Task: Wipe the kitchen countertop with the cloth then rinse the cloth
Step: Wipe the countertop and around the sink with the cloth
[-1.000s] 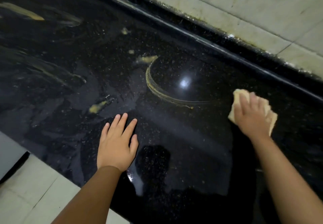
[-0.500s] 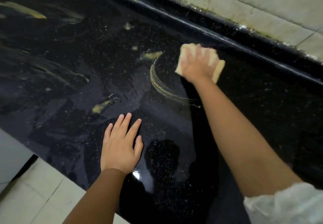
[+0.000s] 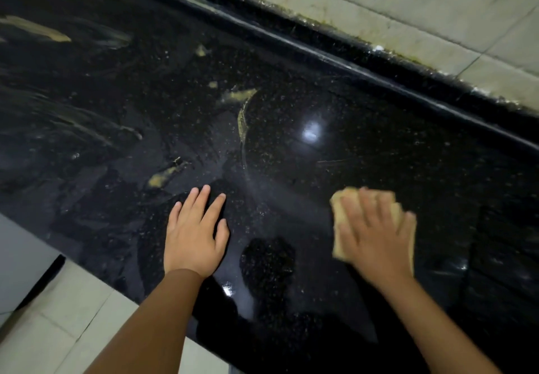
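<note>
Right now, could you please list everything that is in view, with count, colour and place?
countertop: one, black speckled, fills most of the view
yellowish smears: several, left and centre of countertop
cloth: one, yellowish, on countertop at right, under right hand
wall tiles: pale, behind countertop, top right
floor tiles: pale, bottom left
left hand: one, flat on countertop near front edge
right hand: one, pressing on cloth, blurred
</note>
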### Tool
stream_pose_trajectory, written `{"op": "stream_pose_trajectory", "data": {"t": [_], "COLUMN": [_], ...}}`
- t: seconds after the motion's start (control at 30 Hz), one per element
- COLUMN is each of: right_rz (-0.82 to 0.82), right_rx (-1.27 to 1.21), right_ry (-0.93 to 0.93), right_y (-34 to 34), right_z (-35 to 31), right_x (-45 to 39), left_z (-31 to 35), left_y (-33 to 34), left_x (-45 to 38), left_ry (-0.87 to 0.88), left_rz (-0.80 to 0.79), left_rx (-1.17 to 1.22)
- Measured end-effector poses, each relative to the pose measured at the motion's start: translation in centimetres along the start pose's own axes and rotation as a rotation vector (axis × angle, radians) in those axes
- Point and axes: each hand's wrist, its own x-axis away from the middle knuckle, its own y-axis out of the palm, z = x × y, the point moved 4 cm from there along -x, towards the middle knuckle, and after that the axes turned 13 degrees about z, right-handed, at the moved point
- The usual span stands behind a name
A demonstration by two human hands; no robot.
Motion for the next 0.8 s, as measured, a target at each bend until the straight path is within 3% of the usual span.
{"op": "stream_pose_trajectory", "data": {"t": [0.1, 0.2, 0.33, 0.5, 0.67, 0.8], "right_rz": [-0.035, -0.036, -0.095, 0.031, -0.024, -0.003], "right_rx": [-0.074, -0.102, -0.054, -0.069, -0.060, -0.014], "right_ry": [0.302, 0.365, 0.088, -0.273, -0.239, 0.077], "right_y": [-0.8, -0.7, 0.1, 1.5, 1.1, -0.8], "right_z": [3.2, 1.4, -5.2, -8.9, -1.7, 6.5], "right_x": [-6.8, -13.1, -13.3, -1.5, 5.5, 1.5], "left_z": [0.1, 0.1, 0.0, 0.2, -0.3, -0.1], "left_y": [0.0, 0.1, 0.5, 0.5, 0.1, -0.2], "left_x": [-0.1, 0.1, 0.4, 0.7, 0.3, 0.0], "left_ry": [0.016, 0.012, -0.013, -0.001, -0.030, -0.042], "left_rz": [0.010, 0.018, 0.000, -0.055, -0.058, -0.028], "left_rx": [0.008, 0.016, 0.026, 0.002, 0.009, 0.027]}}
